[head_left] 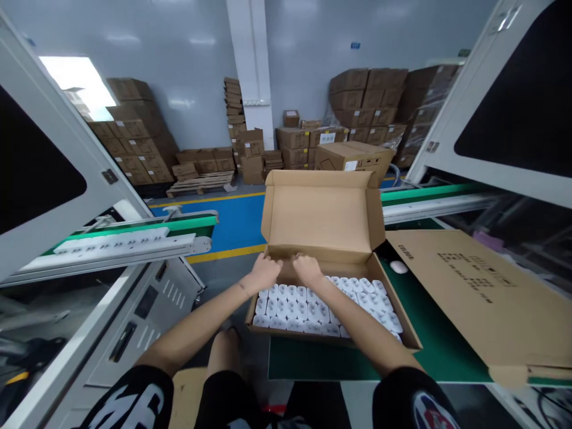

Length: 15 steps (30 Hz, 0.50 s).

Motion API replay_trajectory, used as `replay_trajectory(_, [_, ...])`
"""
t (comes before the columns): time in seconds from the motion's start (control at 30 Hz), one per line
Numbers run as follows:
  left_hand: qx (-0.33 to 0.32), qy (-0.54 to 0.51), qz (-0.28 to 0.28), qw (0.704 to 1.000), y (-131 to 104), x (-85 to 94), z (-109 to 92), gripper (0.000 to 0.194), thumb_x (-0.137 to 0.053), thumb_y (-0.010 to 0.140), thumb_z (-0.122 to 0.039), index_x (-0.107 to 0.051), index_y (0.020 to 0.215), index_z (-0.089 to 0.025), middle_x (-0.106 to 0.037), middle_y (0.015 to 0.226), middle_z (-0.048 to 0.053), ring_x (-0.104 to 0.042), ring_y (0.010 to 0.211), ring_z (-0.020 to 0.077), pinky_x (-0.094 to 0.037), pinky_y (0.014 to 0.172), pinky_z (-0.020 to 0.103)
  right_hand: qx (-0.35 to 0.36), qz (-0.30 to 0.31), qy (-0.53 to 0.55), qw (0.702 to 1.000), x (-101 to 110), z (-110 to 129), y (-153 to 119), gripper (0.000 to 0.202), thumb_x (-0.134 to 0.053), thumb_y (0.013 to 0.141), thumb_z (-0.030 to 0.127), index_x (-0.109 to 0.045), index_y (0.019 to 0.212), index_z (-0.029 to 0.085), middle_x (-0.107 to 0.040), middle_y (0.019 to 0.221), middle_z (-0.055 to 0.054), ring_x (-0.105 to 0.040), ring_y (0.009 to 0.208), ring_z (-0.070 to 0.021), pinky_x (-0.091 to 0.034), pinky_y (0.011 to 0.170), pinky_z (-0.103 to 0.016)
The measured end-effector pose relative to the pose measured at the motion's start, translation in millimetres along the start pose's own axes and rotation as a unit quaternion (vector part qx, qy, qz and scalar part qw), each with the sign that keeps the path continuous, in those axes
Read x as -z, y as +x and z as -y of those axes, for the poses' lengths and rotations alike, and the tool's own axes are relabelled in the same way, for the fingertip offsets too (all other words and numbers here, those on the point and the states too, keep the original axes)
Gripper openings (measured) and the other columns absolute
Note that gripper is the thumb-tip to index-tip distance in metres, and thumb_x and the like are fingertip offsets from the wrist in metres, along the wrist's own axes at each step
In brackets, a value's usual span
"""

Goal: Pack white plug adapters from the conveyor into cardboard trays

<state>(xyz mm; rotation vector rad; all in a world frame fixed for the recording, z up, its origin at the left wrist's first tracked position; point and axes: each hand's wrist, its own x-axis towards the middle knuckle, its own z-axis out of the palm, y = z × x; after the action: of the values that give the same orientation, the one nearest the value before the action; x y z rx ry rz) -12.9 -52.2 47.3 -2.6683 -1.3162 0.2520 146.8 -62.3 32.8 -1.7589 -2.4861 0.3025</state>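
An open cardboard box (pixel 404 319) lies on a green table top (pixel 429 351), its lid (pixel 322 208) standing up at the back. Rows of several white plug-like parts (pixel 313 307) fill it. My left hand (pixel 264 273) and my right hand (pixel 307 269) are side by side over the box's far left corner, fingers curled down among the back row of parts. What the fingers grip is hidden behind the knuckles.
A flat cardboard sheet (pixel 478 292) lies to the right of the box, with one loose white part (pixel 398 267) beside it. A green conveyor (pixel 134 235) carries white parts at the left. Stacked cartons (pixel 370 98) and a pallet (pixel 201 182) stand beyond.
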Motion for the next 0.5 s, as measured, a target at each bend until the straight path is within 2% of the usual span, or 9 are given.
replay_trajectory(0.07, [-0.003,-0.001,-0.007,1.000,9,-3.7,-10,0.028,-0.055,0.074,-0.014,-0.059,0.102,-0.012,-0.067,0.091,0.016,-0.057,0.097,0.0306,-0.035,0.090,0.049,0.011,0.014,-0.013,1.000,6,-14,-8,0.031,-0.048,0.084,0.010,-0.062,0.111,0.006,-0.061,0.111,-0.026,-0.059,0.107,-0.0321,-0.046,0.083,-0.038])
replay_trajectory(0.17, [-0.026,-0.016,-0.014,0.999,24,-7.2,-17,0.030,-0.049,0.077,-0.010,-0.057,0.106,-0.012,-0.064,0.102,0.019,-0.051,0.107,0.0328,-0.037,0.087,0.048,0.049,0.048,-0.004,0.998,18,-33,-18,0.049,-0.060,0.082,0.030,-0.052,0.129,0.020,-0.064,0.115,-0.013,-0.060,0.107,-0.0257,-0.047,0.085,-0.031])
replay_trajectory(0.23, [-0.054,-0.040,-0.006,0.998,32,-8.8,-15,0.031,-0.052,0.077,-0.013,-0.055,0.109,-0.014,-0.061,0.110,0.018,-0.049,0.111,0.0313,-0.041,0.082,0.042,0.040,0.062,0.001,0.997,27,-47,-25,0.051,-0.055,0.085,0.043,-0.047,0.133,0.027,-0.064,0.118,-0.008,-0.059,0.109,-0.0213,-0.046,0.086,-0.027])
replay_trajectory(0.3, [-0.075,-0.072,0.010,0.994,37,-10.7,-9,0.037,-0.062,0.074,-0.026,-0.054,0.109,-0.018,-0.059,0.114,0.014,-0.050,0.110,0.0293,-0.044,0.077,0.036,-0.017,0.075,-0.011,0.997,33,-61,-33,0.047,-0.048,0.087,0.049,-0.058,0.123,0.021,-0.065,0.114,-0.012,-0.060,0.107,-0.0246,-0.047,0.085,-0.031])
replay_trajectory(0.4, [-0.072,-0.118,0.025,0.990,43,-14.9,2,0.060,-0.069,0.068,-0.045,-0.049,0.118,-0.019,-0.056,0.121,0.012,-0.052,0.110,0.0290,-0.046,0.076,0.033,-0.103,0.101,-0.041,0.989,34,-72,-46,0.049,-0.057,0.078,0.053,-0.069,0.100,0.011,-0.067,0.103,-0.020,-0.064,0.096,-0.0339,-0.050,0.075,-0.040])
replay_trajectory(0.47, [-0.067,-0.140,0.030,0.987,46,-18.7,5,0.066,-0.068,0.070,-0.046,-0.045,0.124,-0.018,-0.055,0.123,0.013,-0.054,0.110,0.0284,-0.046,0.079,0.033,-0.119,0.105,-0.050,0.986,30,-70,-49,0.044,-0.064,0.073,0.048,-0.070,0.098,0.012,-0.068,0.101,-0.019,-0.065,0.093,-0.0339,-0.051,0.072,-0.039])
replay_trajectory(0.5, [-0.069,-0.149,0.032,0.986,47,-20.8,6,0.065,-0.067,0.071,-0.044,-0.044,0.126,-0.017,-0.056,0.123,0.013,-0.055,0.109,0.0279,-0.045,0.081,0.032,-0.118,0.099,-0.053,0.987,28,-67,-50,0.040,-0.064,0.075,0.044,-0.070,0.098,0.012,-0.068,0.101,-0.019,-0.065,0.093,-0.0331,-0.051,0.072,-0.038])
